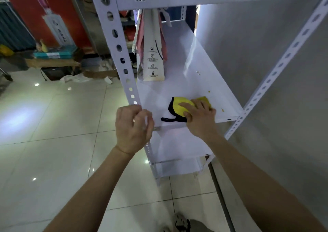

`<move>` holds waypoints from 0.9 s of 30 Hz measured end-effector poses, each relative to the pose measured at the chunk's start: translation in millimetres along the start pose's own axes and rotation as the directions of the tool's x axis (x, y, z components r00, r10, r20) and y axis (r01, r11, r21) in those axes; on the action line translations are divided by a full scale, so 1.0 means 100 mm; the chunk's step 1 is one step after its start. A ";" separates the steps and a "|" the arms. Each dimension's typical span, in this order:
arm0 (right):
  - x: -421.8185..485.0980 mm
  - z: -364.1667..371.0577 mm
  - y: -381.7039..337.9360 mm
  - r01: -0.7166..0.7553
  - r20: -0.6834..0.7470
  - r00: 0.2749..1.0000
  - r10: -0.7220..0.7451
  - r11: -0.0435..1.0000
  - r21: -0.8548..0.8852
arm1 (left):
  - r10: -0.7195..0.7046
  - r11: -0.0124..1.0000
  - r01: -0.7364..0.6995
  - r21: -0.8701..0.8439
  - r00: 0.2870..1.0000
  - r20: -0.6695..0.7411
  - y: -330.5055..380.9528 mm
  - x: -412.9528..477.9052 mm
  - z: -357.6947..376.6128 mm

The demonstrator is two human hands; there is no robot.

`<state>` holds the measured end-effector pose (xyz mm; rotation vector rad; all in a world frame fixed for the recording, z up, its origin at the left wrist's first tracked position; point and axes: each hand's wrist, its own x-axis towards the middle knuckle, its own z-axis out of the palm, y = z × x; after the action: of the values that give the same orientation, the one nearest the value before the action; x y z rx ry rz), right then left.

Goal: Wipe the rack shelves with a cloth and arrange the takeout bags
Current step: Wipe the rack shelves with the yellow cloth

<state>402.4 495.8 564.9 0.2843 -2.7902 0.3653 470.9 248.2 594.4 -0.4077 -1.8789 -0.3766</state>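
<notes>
Right grip (200, 118), fingers spread flat, presses a yellow cloth (181, 106) onto the middle shelf (177, 82) near its front edge; left grip (132, 127), loosely curled and holding nothing, hovers beside the rack's front post (120, 54); a takeout bag (153, 54) stands upright farther back on the same shelf; crumbs (222, 110) lie right of the cloth.

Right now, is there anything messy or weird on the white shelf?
Yes. A few small yellow crumbs lie on the shelf, to the right of and behind the yellow cloth that the right hand presses down. They are not wiped away yet. The paper bag stands upright; nothing looks spilled or broken.
</notes>
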 end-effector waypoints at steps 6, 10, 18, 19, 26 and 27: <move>-0.05 -0.11 0.20 -0.078 0.072 0.994 0.079 0.997 -0.018 | -0.009 0.996 0.061 -0.064 0.789 0.614 0.53 0.14 0.58; -0.05 -0.17 0.51 -0.134 0.120 0.983 0.140 0.989 -0.053 | -0.194 0.981 0.151 0.125 0.654 0.731 0.40 0.31 1.00; 0.63 -0.01 0.79 -0.172 0.169 0.970 0.177 0.984 -0.047 | -0.187 0.980 0.080 0.182 0.686 0.704 0.22 0.15 1.31; 0.80 0.02 0.83 -0.190 0.179 0.964 0.195 0.981 -0.041 | -0.182 0.981 0.082 0.175 0.694 0.697 0.22 0.14 1.32; 2.25 0.29 0.84 -0.265 0.249 0.929 0.273 0.962 -0.064 | -0.178 0.984 0.104 0.148 0.698 0.694 0.28 0.18 1.24; 2.45 0.34 0.82 -0.251 0.252 0.932 0.258 0.966 -0.063 | -0.177 0.984 0.101 0.149 0.700 0.692 0.29 0.19 1.24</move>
<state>145.5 526.3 596.7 -0.0447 -3.0967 0.3693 374.5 330.8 573.0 -0.3668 -2.6896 -0.2332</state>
